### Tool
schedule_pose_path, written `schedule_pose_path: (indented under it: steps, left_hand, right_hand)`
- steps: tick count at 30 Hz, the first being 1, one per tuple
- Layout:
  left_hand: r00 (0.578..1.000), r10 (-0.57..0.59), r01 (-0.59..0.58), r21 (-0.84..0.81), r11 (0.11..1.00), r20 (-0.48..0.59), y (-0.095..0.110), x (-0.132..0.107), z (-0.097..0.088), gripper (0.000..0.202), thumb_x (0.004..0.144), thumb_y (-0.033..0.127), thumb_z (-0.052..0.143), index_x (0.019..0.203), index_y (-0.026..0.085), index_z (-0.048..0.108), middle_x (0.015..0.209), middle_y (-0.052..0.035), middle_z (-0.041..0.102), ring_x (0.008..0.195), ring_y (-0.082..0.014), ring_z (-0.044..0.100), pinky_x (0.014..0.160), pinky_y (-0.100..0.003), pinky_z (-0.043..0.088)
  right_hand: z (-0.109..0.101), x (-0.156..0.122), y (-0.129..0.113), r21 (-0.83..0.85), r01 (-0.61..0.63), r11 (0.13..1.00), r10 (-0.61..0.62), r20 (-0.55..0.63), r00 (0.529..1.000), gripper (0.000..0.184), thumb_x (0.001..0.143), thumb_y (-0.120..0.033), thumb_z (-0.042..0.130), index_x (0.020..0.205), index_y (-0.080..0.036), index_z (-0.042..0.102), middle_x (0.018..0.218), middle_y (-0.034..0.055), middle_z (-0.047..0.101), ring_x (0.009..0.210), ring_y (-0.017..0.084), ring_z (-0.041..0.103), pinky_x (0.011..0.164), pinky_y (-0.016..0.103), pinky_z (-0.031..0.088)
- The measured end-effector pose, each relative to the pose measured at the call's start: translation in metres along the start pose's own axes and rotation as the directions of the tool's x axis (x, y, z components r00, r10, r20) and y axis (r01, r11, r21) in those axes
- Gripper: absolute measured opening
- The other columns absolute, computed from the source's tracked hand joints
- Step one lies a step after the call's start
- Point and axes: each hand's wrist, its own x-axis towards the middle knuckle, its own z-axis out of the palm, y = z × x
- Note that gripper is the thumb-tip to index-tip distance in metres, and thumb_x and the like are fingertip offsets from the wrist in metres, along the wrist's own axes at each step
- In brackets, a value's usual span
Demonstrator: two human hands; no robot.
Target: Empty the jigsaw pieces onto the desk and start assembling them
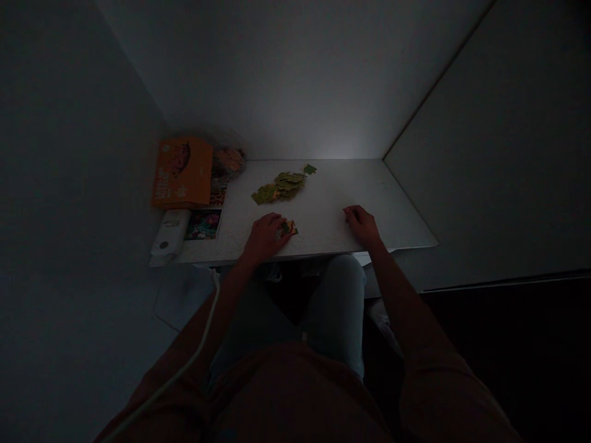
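Near the front edge of the white table, my left hand (266, 237) curls its thumb and fingers around a colourful puzzle piece (289, 227) with green and orange-yellow patches. Part of that piece is hidden under the fingers. To the right, my right hand (362, 224) is held low over the tabletop, its fingers curled together. Whatever may be between those fingertips is too dark and small to name. Beyond my left hand lies a heap of green puzzle pieces (289, 184), and a single green piece (309, 168) sits just past it.
An orange puzzle box (183, 172) stands at the table's left, beside a crumpled plastic bag (229, 161). In front of it are a white device (170, 232) and a dark floral picture (204, 224). Walls border the white table (323, 237). A pale cable (203, 338) crosses my left arm.
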Motion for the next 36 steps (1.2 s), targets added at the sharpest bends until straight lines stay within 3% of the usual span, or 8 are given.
schedule_pose_path:
  steps: [6, 15, 19, 22, 25, 30, 33, 36]
  left_hand:
    - [1.000, -0.018, 0.017, 0.030, 0.999, 0.018, 0.005, -0.003, -0.004, 0.053, 0.111, 0.049, 0.081, 0.158, 0.025, 0.078, 0.169, -0.0170, 0.072, 0.161, -0.0365, 0.064, 0.135, -0.058, 0.052]
    - [0.999, 0.033, -0.036, 0.100, 0.994, 0.030, 0.008, -0.005, -0.002, 0.049, 0.117, 0.058, 0.071, 0.159, 0.033, 0.081, 0.175, -0.0160, 0.067, 0.164, -0.0388, 0.061, 0.134, -0.063, 0.051]
    - [0.999, -0.016, 0.018, 0.031, 0.999, -0.040, 0.002, -0.007, 0.003, 0.062, 0.119, 0.059, 0.065, 0.174, 0.030, 0.067, 0.178, -0.0182, 0.064, 0.166, -0.0370, 0.058, 0.139, -0.060, 0.050]
    - [0.980, -0.094, 0.090, -0.029, 0.995, -0.174, -0.006, 0.000, 0.005, 0.075, 0.115, 0.060, 0.068, 0.179, 0.022, 0.057, 0.176, -0.0223, 0.063, 0.166, -0.0381, 0.057, 0.142, -0.060, 0.047]
    - [0.956, -0.154, 0.163, 0.016, 0.987, -0.249, -0.012, 0.028, 0.004, 0.084, 0.110, 0.062, 0.074, 0.181, 0.021, 0.054, 0.179, -0.0231, 0.061, 0.170, -0.0416, 0.053, 0.145, -0.063, 0.042]
    - [0.981, -0.121, 0.153, 0.221, 0.963, -0.150, -0.007, 0.110, 0.005, 0.115, 0.098, 0.074, 0.088, 0.191, 0.024, 0.042, 0.200, -0.0181, 0.034, 0.189, -0.0466, 0.018, 0.153, -0.070, 0.014]
    - [0.983, -0.184, 0.184, 0.234, 0.955, -0.021, -0.005, 0.148, 0.009, 0.118, 0.099, 0.080, 0.083, 0.192, 0.023, 0.039, 0.194, -0.0242, 0.043, 0.180, -0.0519, 0.036, 0.145, -0.074, 0.032]
    - [0.985, -0.166, 0.153, 0.221, 0.963, 0.043, -0.013, 0.169, 0.009, 0.090, 0.111, 0.060, 0.072, 0.186, 0.016, 0.050, 0.174, -0.0309, 0.062, 0.155, -0.0515, 0.063, 0.129, -0.069, 0.051]
  right_hand:
    - [0.003, 0.002, 0.005, -0.046, -0.013, 0.999, 0.014, 0.022, 1.000, 0.078, 0.101, -0.095, 0.055, 0.116, -0.023, 0.082, 0.090, 0.0116, 0.082, 0.082, 0.030, 0.073, 0.079, 0.044, 0.055]
    - [0.005, 0.002, 0.009, -0.034, 0.006, 0.999, -0.004, 0.059, 0.998, 0.063, 0.102, -0.081, 0.063, 0.118, -0.024, 0.084, 0.102, 0.0144, 0.087, 0.092, 0.033, 0.079, 0.087, 0.048, 0.059]
    - [0.003, 0.002, 0.005, -0.065, 0.010, 0.998, -0.006, 0.071, 0.997, 0.066, 0.101, -0.084, 0.059, 0.115, -0.024, 0.084, 0.095, 0.0136, 0.084, 0.088, 0.032, 0.077, 0.084, 0.048, 0.057]
    - [0.002, 0.002, 0.001, -0.077, -0.002, 0.997, 0.008, 0.072, 0.997, 0.072, 0.100, -0.090, 0.058, 0.113, -0.024, 0.083, 0.091, 0.0130, 0.082, 0.085, 0.032, 0.075, 0.081, 0.047, 0.056]
    - [0.001, 0.001, -0.002, -0.072, -0.026, 0.997, 0.030, 0.058, 0.998, 0.078, 0.097, -0.097, 0.059, 0.114, -0.024, 0.083, 0.090, 0.0123, 0.081, 0.083, 0.032, 0.074, 0.079, 0.046, 0.054]
    - [0.000, -0.002, -0.006, -0.072, -0.049, 0.996, 0.052, 0.040, 0.998, 0.078, 0.095, -0.098, 0.062, 0.112, -0.024, 0.081, 0.085, 0.0096, 0.077, 0.080, 0.030, 0.071, 0.078, 0.045, 0.052]
    - [-0.001, -0.003, -0.008, -0.079, -0.059, 0.995, 0.061, 0.024, 0.998, 0.078, 0.093, -0.098, 0.064, 0.112, -0.024, 0.081, 0.082, 0.0081, 0.075, 0.078, 0.029, 0.069, 0.076, 0.045, 0.054]
    - [-0.001, -0.005, -0.010, -0.078, -0.070, 0.995, 0.070, -0.002, 0.998, 0.076, 0.092, -0.098, 0.067, 0.110, -0.025, 0.081, 0.081, 0.0076, 0.075, 0.076, 0.028, 0.069, 0.075, 0.045, 0.056]
